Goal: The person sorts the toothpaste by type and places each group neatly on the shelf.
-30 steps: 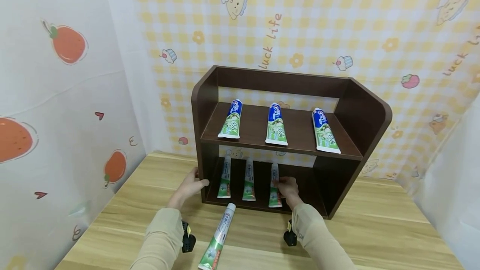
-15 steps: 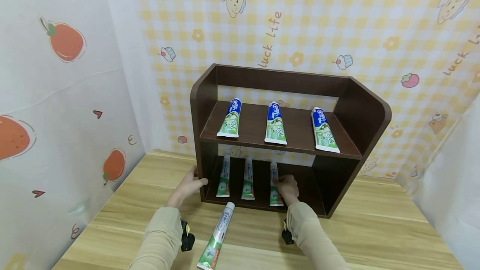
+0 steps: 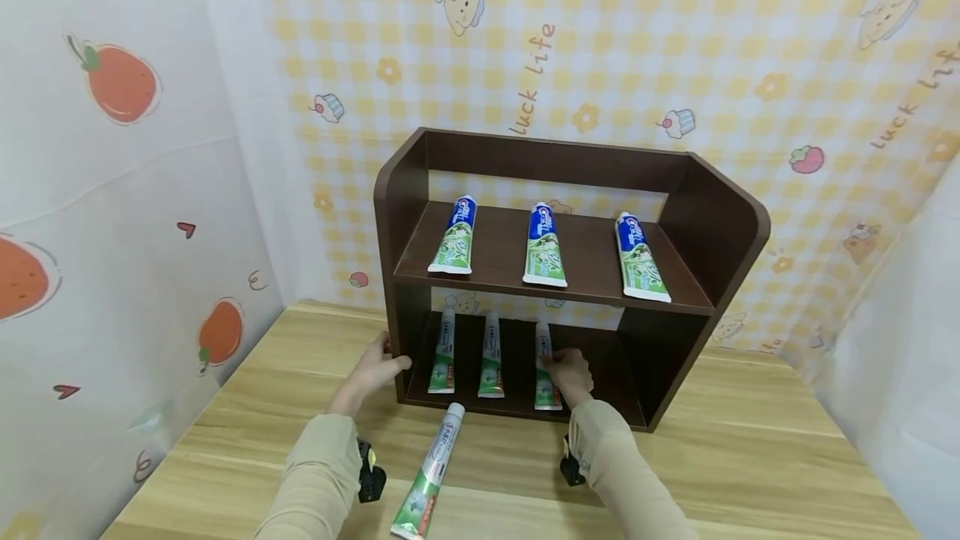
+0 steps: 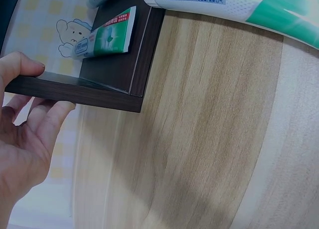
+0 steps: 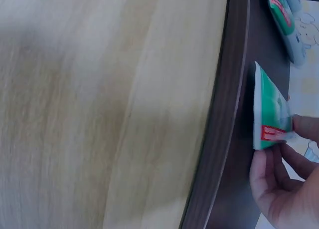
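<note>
A dark brown two-tier shelf [image 3: 555, 298] stands on the table. My left hand [image 3: 372, 369] holds its left side panel [image 4: 84, 92], thumb on the inner face and fingers on the outer, as the left wrist view shows. On the lower tier, my right hand [image 3: 570, 375] pinches the rightmost green-and-silver toothpaste tube [image 3: 545, 390] along its right edge; in the right wrist view the thumb and fingers take that tube [image 5: 271, 112] from both sides. Two similar tubes, a left one [image 3: 442, 357] and a middle one [image 3: 491, 361], lie to its left.
Another green-and-white toothpaste tube [image 3: 429, 473] lies on the wooden table [image 3: 510, 473] before the shelf, right of my left forearm. Three blue-and-green toothpaste tubes, left [image 3: 454, 236], middle [image 3: 544, 247] and right [image 3: 642, 257], lie spaced along the upper tier. A patterned cloth [image 3: 585, 40] hangs behind.
The whole head view has shifted slightly. My right hand stays on the rightmost lower tube, whose lower end seems to have turned a little. My left hand keeps its hold on the panel.
</note>
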### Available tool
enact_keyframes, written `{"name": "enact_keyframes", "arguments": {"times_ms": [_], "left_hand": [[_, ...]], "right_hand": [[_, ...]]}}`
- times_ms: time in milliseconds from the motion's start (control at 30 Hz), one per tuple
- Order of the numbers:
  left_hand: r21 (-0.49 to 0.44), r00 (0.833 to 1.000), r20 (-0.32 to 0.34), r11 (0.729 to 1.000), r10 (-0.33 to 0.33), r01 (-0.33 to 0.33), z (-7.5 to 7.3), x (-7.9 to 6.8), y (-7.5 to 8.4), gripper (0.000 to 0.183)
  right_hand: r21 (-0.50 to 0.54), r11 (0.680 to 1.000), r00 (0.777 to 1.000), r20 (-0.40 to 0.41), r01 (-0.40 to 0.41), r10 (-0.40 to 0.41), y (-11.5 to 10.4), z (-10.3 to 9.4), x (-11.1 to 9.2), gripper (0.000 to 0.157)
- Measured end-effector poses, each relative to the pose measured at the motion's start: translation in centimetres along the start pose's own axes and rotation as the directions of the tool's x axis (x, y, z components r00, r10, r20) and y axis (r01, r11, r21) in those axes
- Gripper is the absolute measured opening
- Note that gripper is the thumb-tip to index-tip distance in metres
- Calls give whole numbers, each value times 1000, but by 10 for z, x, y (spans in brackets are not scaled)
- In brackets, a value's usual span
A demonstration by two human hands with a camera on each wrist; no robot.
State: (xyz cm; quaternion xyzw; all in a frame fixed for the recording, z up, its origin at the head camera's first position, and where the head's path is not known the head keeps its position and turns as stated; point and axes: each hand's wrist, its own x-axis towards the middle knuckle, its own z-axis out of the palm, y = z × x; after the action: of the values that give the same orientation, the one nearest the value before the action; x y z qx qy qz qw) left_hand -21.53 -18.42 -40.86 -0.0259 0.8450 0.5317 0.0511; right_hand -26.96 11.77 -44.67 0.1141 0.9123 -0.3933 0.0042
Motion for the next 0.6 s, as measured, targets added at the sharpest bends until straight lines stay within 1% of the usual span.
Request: {"name": "enact_keyframes", "arguments": {"times_ms": [100,200,267,433,600], "left_hand": [[2,1000,9,1000,9,-9,-1,0,1,50],[2,1000,12,1000,7,-7,0,-1,0,53],[-2,1000,12,1000,6,-6,0,-1,0,53],[-17,1000,13,1000,12,-12,0,1,0,49],[-7,1000,7,1000,9,-9,-1,0,-1,47]], "right_hand": [[73,997,999,18,28,-30,1,-4,-1,35],[161,986,998,31,49,-55,5,-7,-4,38],[206,977,998,27,47,-54,6,-9,-6,40],[234,972,1000,12,19,-23,12,-12,-12,40],[275,961,999,26,12,-19,17,-14,-19,37]]}}
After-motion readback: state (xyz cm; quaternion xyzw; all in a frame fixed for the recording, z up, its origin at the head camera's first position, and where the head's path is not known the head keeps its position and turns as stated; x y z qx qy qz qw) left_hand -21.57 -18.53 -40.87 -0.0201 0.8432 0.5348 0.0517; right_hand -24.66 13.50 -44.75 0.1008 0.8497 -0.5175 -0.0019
